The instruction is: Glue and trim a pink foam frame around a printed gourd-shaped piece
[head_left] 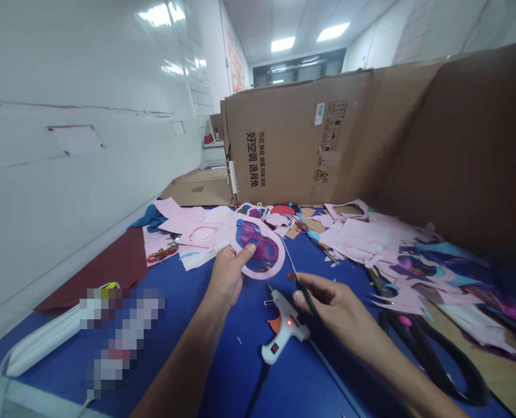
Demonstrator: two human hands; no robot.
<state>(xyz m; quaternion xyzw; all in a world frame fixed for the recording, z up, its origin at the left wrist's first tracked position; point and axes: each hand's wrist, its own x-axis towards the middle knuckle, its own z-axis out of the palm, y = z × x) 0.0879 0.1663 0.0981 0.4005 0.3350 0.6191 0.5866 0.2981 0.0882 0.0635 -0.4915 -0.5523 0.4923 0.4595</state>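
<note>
My left hand point(230, 270) is closed on a rounded pink paper cutout point(276, 268), thumb on top. Shiny purple-and-blue patterned material point(256, 244) fills its middle. My right hand point(327, 296) grips a slim tool point(303, 288) with a black handle and a thin metal tip. That tip points up beside the cutout's right edge; whether it touches the paper I cannot tell. Below both hands lies a white hot glue gun point(284, 319) with an orange trigger, a lit red light and a long glue stick point(334, 371) in its back.
Pink paper scraps point(362, 238) and patterned offcuts point(414, 268) litter the back and right. Large black-handled scissors point(440, 354) lie at right. A dark red sheet point(105, 270) and a white power strip point(44, 339) lie left. A cardboard box point(284, 145) walls off the back.
</note>
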